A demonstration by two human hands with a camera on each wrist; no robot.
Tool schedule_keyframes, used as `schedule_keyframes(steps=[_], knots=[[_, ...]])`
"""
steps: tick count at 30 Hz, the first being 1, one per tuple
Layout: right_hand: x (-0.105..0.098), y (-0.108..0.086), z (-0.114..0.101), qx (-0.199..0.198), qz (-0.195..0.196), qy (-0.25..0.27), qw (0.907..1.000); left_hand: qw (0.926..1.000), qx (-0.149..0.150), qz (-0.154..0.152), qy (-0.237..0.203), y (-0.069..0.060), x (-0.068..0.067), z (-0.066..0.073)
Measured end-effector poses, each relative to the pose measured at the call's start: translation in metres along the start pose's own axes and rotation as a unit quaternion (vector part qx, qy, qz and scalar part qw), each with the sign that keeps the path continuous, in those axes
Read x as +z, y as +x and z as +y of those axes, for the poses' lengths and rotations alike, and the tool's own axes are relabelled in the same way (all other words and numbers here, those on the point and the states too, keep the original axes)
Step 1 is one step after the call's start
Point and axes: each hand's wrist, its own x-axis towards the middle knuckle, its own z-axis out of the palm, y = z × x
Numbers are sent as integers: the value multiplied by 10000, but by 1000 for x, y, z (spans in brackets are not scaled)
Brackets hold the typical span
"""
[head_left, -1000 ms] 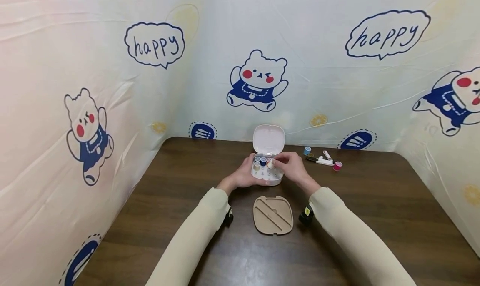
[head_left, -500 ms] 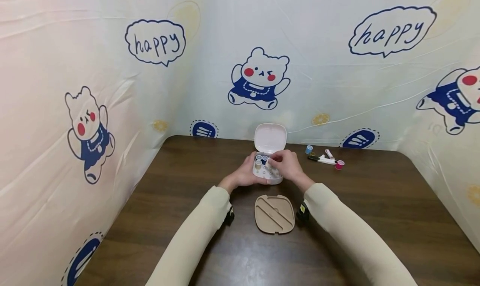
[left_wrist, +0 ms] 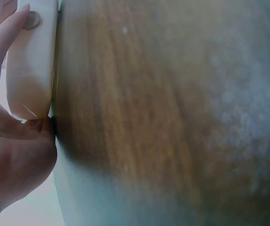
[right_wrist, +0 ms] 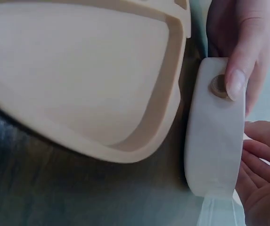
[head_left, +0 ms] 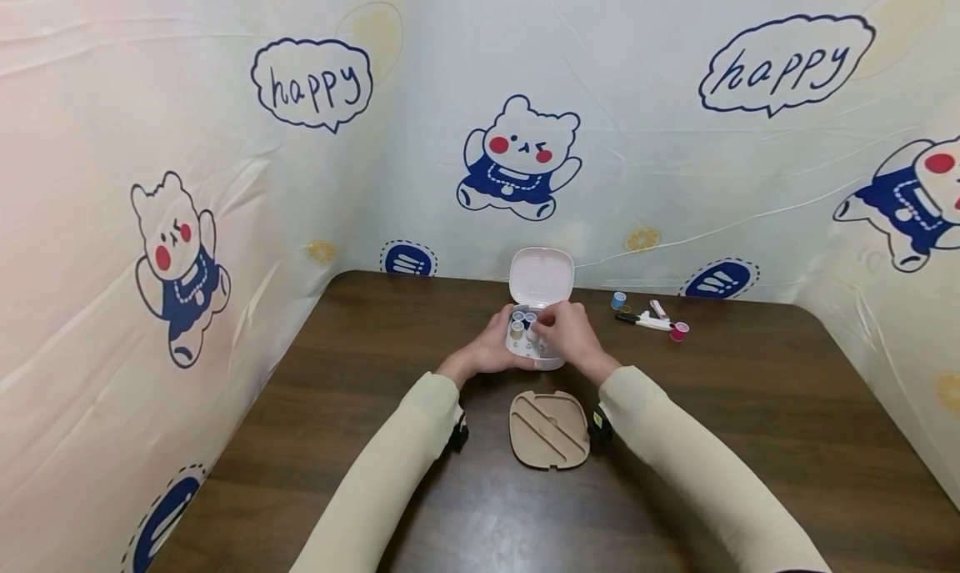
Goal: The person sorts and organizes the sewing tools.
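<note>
A white sewing box [head_left: 553,363] stands on the table with its lid [head_left: 542,278] tipped up at the back. My left hand [head_left: 489,346] grips its left side and front; in the right wrist view the thumb lies at a round brown button [right_wrist: 218,86] on the front wall. Inside, a beige thread spool [head_left: 517,331] and dark blue thread spool [head_left: 529,320] stand on the pegged base. Over the box's right half, my right hand [head_left: 570,333] pinches a white thread spool [head_left: 533,331], mostly hidden by the fingers.
Nearer me lies a beige grooved tray [head_left: 550,429]. To the right of the box are a light blue spool [head_left: 618,300], a pink spool [head_left: 678,332], a black-and-white pen-like tool [head_left: 651,321] and a small pale piece [head_left: 658,309]. Fabric walls hang around the table.
My right hand has shifted slightly left and lower over the box with the white spool, which is now more covered. My left hand keeps its grip on the box.
</note>
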Motion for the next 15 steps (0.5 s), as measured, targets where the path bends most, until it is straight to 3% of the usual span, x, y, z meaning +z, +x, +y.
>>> schedule_keyframes(steps=[15], knots=[[6, 1, -8, 29, 163, -468, 9988, 9999, -28, -75, -125, 11, 3, -16]])
